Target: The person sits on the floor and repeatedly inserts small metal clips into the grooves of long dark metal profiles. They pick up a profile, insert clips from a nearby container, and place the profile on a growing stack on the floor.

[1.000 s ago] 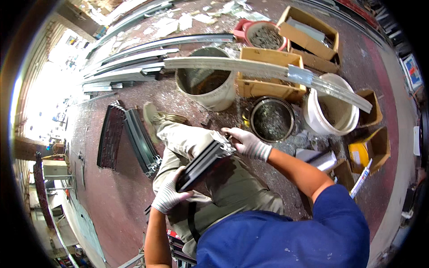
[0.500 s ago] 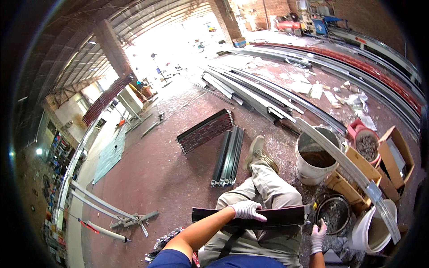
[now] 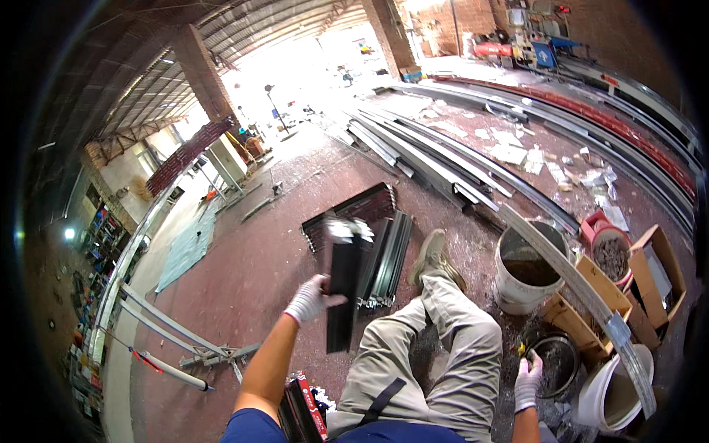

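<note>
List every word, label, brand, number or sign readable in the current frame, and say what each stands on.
None can be quoted reliably.
Red label with pale print, on dark strips at the lower edge: too small to read.
White sign on the blue panel at the back: too small to make out.
Dark bundle at the left hand: no print visible.

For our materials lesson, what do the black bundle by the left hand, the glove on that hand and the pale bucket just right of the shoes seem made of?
Black bundle: probably coated metal, dark and smooth, with bright silvery ends; blur leaves plastic possible.
Glove: apparently knitted fabric, matte, pale with fine stripes.
Pale bucket: likely plastic, dull, with a smooth wall.
</note>
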`<state>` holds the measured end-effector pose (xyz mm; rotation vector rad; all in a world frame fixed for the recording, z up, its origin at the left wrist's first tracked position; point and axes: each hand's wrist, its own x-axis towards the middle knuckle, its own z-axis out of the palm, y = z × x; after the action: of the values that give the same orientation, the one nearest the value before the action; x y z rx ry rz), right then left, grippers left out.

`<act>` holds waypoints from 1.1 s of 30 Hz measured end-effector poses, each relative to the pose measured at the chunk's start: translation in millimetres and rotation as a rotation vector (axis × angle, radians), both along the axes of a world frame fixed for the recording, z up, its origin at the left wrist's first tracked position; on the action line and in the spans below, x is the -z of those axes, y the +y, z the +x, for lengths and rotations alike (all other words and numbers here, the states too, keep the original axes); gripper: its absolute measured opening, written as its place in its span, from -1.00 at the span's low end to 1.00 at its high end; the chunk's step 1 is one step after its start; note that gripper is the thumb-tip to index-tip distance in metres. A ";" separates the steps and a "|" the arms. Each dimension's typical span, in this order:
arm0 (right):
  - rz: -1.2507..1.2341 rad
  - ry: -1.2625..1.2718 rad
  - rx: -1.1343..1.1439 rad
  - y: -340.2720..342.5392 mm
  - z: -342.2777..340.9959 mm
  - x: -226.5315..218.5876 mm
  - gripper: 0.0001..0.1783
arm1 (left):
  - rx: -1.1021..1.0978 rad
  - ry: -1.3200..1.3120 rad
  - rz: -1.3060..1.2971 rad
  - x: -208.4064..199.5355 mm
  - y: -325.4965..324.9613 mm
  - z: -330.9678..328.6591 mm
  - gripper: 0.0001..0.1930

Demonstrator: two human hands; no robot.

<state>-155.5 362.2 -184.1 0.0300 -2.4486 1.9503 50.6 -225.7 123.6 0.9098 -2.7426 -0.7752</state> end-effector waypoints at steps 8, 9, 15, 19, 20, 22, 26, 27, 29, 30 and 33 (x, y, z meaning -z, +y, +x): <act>0.031 0.026 0.009 -1.4 30.5 -56.5 -0.56 | -0.555 1.062 0.112 9.5 -45.5 54.2 -0.45; -0.029 0.023 -0.010 -4.9 36.2 -61.3 -0.56 | -0.646 1.098 0.212 11.3 -52.8 71.9 -0.42; 0.166 0.490 -0.135 -47.1 37.1 -189.5 -0.54 | -0.572 1.266 0.693 -14.3 31.5 35.4 -0.41; 0.260 0.806 -0.303 -90.2 38.1 -254.5 -0.45 | -0.560 1.191 1.059 6.8 98.4 14.4 -0.58; 0.270 0.877 -0.372 -102.2 39.5 -268.8 -0.42 | -0.595 1.176 1.088 3.6 125.7 5.2 -0.55; 0.340 0.941 -0.469 -121.6 49.2 -292.5 -0.36 | -0.553 1.104 1.309 -9.1 190.1 -15.0 -0.46; 0.458 0.849 -0.517 -147.1 51.6 -278.6 -0.38 | -0.514 0.839 1.606 54.0 218.8 6.9 -0.36; 0.447 0.834 -0.465 -150.3 51.1 -271.7 -0.44 | -0.613 0.794 1.608 61.1 229.4 10.9 -0.35; 0.474 0.827 -0.452 -148.7 42.6 -244.6 -0.54 | -0.715 0.714 1.593 82.0 242.3 20.7 -0.33; 0.474 0.776 -0.488 -146.4 41.2 -231.0 -0.56 | -0.758 0.707 1.623 81.7 252.1 22.5 -0.28; 0.562 0.728 -0.591 -148.1 43.7 -192.9 -0.62 | -0.828 0.633 1.757 129.1 243.9 43.3 -0.27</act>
<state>-111.8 214.2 8.7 1.3166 -2.4571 0.9519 94.0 18.2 -5.5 1.3256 -0.4692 -2.4737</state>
